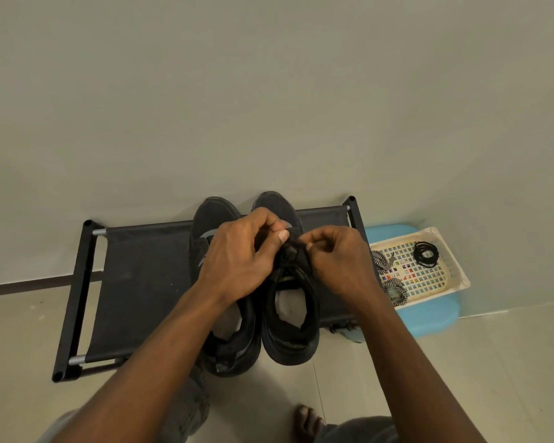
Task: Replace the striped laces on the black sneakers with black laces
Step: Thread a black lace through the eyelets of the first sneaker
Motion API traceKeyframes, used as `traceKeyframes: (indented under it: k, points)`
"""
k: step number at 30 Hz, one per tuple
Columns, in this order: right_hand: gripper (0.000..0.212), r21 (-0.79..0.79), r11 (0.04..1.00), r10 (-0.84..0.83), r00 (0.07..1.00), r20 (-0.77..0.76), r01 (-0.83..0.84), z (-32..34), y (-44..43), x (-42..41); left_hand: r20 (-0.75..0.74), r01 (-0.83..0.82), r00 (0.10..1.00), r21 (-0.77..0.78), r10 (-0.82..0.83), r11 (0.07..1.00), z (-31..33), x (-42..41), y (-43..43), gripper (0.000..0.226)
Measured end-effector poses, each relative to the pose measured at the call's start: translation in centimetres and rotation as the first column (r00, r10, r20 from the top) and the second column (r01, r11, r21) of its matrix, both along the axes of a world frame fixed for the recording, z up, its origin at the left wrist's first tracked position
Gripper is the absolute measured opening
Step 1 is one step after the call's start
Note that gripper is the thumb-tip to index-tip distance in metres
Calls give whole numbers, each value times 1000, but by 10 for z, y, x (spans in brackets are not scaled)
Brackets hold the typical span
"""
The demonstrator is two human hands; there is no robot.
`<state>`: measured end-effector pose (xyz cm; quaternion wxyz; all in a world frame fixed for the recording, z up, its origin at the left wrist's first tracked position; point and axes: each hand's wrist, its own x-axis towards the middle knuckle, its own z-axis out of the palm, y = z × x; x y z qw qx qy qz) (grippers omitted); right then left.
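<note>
The shoe rack (135, 276) stands against the wall, its left half bare cloth. The left sneaker (211, 215) sits heel over the near edge, touching the right sneaker (288, 334). My left hand (234, 260) and right hand (336, 263), fingers curled, pinch the black lace (290, 247) above that shoe's tongue. Past the rack's right edge, a basket (458, 276) holds the striped laces (394, 290) and a black coil (425, 253)

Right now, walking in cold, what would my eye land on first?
Dead centre, the left grip and right grip, both bare hands, pinch a black lace over the tongue of one black sneaker, which sits beside its twin on a low black rack against the wall. Off to the right, a white basket on a blue stool holds the striped laces and a coiled black lace.
</note>
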<state>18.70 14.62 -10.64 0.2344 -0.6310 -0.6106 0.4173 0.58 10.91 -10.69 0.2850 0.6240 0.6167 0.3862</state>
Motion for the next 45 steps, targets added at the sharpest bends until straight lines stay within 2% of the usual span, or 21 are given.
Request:
traceKeyframes:
  k: [2, 4, 9, 12, 14, 17, 21, 22, 25, 30, 32, 35, 38, 40, 42, 45]
  points:
    - [26, 16, 999, 27, 994, 107, -29, 4, -1, 5, -34, 2, 999, -29, -3, 1000, 2, -7, 0, 6]
    - [27, 2, 999, 51, 981, 185, -52, 9, -1, 10, -138, 19, 990, -41, -24, 999, 4, -16, -3, 10]
    - [16, 28, 999, 6, 921, 389, -18, 3, -1, 28, -370, 59, 920, -189, -127, 980, 5, -46, -11, 16]
    - [13, 16, 1000, 0, 881, 474, -8, -4, -3, 32, -440, 82, 875, -277, -202, 957, 4, -56, -16, 16]
    - [12, 29, 1000, -9, 896, 443, -5, -7, -5, 33, -437, 77, 875, -304, -210, 950, 3, -55, -18, 15]
    - [17, 28, 1000, -9, 947, 320, 0, -5, -8, 34, -420, 32, 894, -288, -156, 957, 3, -53, -20, 17]
    - [41, -177, 974, 181, 950, 253, -138, -7, -5, 40, -393, 26, 911, -240, -122, 970, 5, -44, -17, 34]
    - [41, -226, 957, 239, 936, 258, -182, -9, -4, 39, -387, 44, 911, -246, -140, 968, 6, -40, -17, 38]
    - [14, -280, 931, 307, 917, 253, -235, -11, -6, 35, -414, 104, 886, -261, -209, 960, 4, -31, -14, 39]
    - [10, -189, 955, 271, 928, 254, -228, -12, -6, 35, -415, 185, 863, -271, -288, 945, -3, -24, -12, 14]
    - [10, -201, 951, 280, 929, 243, -234, -11, -6, 35, -385, 182, 878, -280, -284, 943, -4, -24, -13, 10]
    - [10, -172, 964, 233, 956, 178, -203, -4, -5, 36, -252, 107, 949, -305, -189, 946, 0, -24, -11, 12]
    - [10, -233, 969, 47, 986, -161, -84, 8, -3, 35, 4, 81, 996, -342, -84, 936, 8, -19, -7, 8]
    - [7, -310, 949, -69, 919, -388, -59, 14, -4, 34, 195, 106, 980, -355, -38, 929, 13, -15, -5, 4]
    - [5, -337, 939, -109, 869, -483, -70, 16, -6, 32, 289, 126, 957, -382, -12, 916, 16, -11, -4, 8]
    - [5, -322, 945, -114, 857, -503, -64, 13, -11, 28, 352, 134, 936, -399, 17, 907, 16, -7, -4, 12]
